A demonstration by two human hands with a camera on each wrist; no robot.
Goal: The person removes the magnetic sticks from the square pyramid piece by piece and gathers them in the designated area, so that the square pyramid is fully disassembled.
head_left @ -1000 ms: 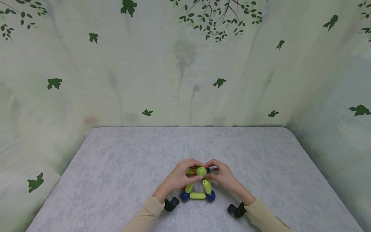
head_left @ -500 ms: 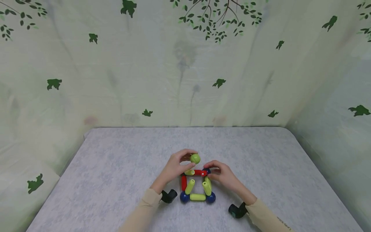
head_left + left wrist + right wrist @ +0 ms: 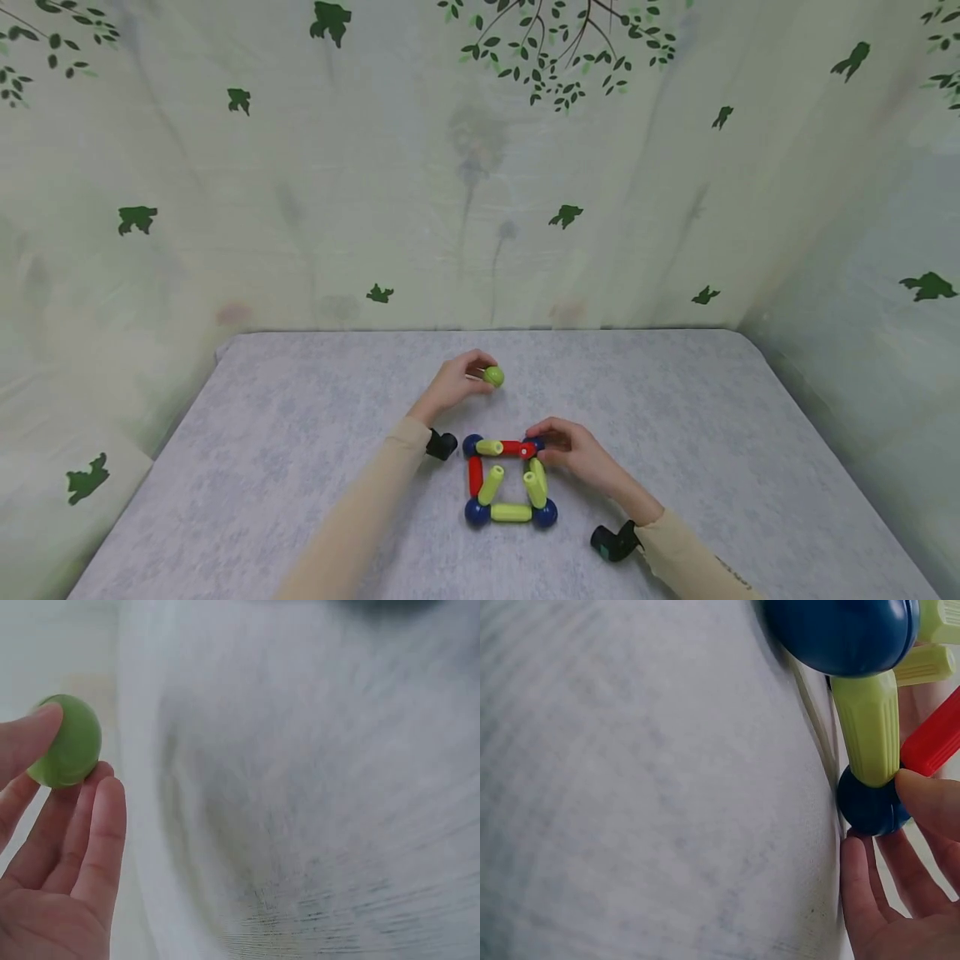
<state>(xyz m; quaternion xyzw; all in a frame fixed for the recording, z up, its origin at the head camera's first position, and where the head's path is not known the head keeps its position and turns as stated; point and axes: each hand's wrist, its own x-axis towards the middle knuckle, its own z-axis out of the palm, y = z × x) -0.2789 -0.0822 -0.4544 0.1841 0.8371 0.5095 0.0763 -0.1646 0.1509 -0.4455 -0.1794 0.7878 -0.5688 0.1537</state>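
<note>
My left hand [image 3: 452, 386] pinches a green ball [image 3: 493, 377] beyond the frame of rods and balls; in the left wrist view thumb and fingers hold the ball [image 3: 73, 742]. A square of rods lies on the table: blue balls at its corners, a yellow-green rod [image 3: 512, 512] in front, a red rod [image 3: 476, 477] at the left. Shorter-looking yellow-green rods [image 3: 491, 484] slant up from the corners. At the far right corner my right hand [image 3: 576, 450] holds a blue ball; the right wrist view shows thumb and fingers around this blue ball [image 3: 871, 802].
The grey-white cloth-covered table [image 3: 300, 417] spreads around the frame. Behind it hangs a pale curtain [image 3: 420, 167] with green leaf shapes. Black wrist cameras sit at the left wrist [image 3: 442, 445] and right wrist [image 3: 614, 542].
My left hand has lifted the green ball off the frame's far side and carried it away, toward the table's far edge. My right hand has stayed at the far right corner.
</note>
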